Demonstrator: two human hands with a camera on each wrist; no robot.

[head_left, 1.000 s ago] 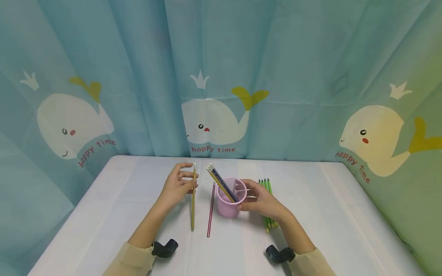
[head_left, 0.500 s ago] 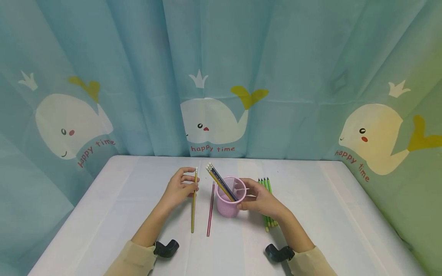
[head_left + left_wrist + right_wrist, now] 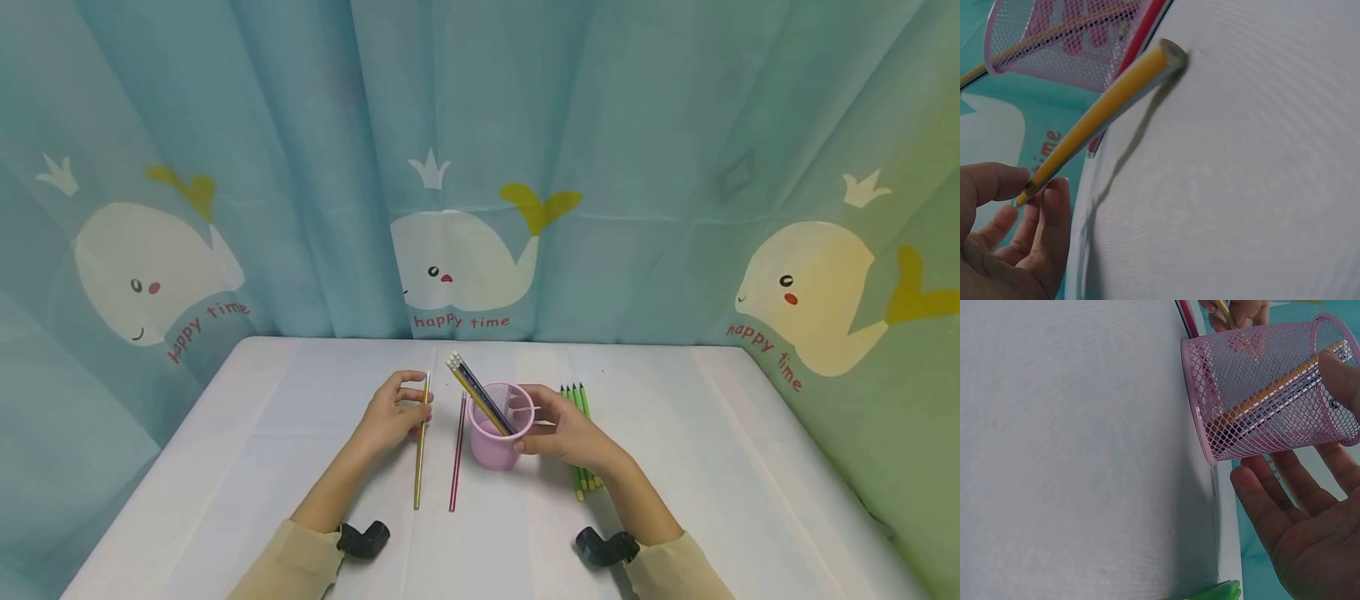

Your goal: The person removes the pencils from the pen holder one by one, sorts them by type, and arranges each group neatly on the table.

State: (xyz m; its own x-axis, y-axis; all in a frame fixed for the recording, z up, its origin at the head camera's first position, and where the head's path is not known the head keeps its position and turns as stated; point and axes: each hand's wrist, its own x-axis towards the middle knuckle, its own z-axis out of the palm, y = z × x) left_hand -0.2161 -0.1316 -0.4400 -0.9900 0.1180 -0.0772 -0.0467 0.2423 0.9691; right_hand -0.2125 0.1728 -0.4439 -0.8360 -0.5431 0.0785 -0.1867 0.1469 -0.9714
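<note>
My left hand (image 3: 392,417) pinches a yellow pencil (image 3: 420,467) between thumb and fingers near its white far end. In the left wrist view the pencil's near end (image 3: 1172,55) is close over the table, its shadow beside it. A pink mesh pencil cup (image 3: 495,452) stands in the middle, with several yellow and dark blue pencils (image 3: 483,396) leaning left inside it. My right hand (image 3: 566,429) holds the cup from the right, thumb at the rim and fingers around the far side. A dark red pencil (image 3: 457,462) lies between the yellow pencil and the cup.
Several green pencils (image 3: 583,442) lie side by side under and beyond the right forearm. The white table (image 3: 300,400) reaches back to a blue curtain (image 3: 645,167) printed with whales. Dark wrist cameras (image 3: 363,540) are strapped at both sleeves.
My left hand has moved slightly down and nearer with the yellow pencil, bringing it lower toward the table. The right hand and the cup stay in place.
</note>
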